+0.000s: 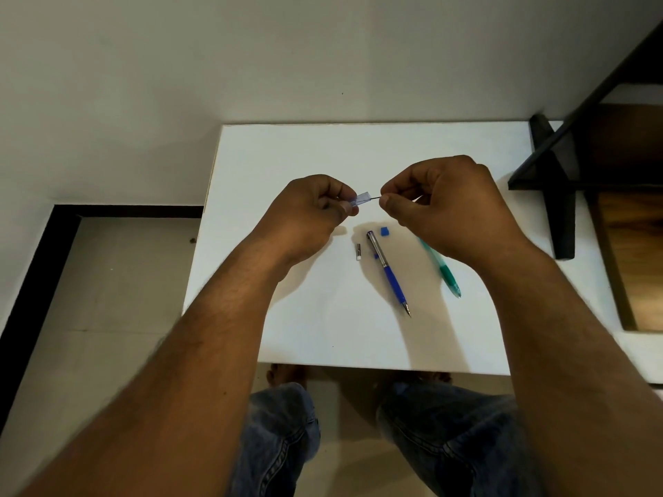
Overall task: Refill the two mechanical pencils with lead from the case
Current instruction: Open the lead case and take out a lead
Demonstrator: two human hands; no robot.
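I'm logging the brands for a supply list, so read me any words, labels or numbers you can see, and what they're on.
None can be read.
Lead case: no print legible.
Blue pencil: no marking shows.
Green pencil: too blurred to tell.
Blue cap and small eraser piece: plain.

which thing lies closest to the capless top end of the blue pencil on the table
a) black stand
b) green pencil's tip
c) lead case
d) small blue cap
d: the small blue cap lies on the table right beside the top of the blue pencil; the lead case is up in the left hand.
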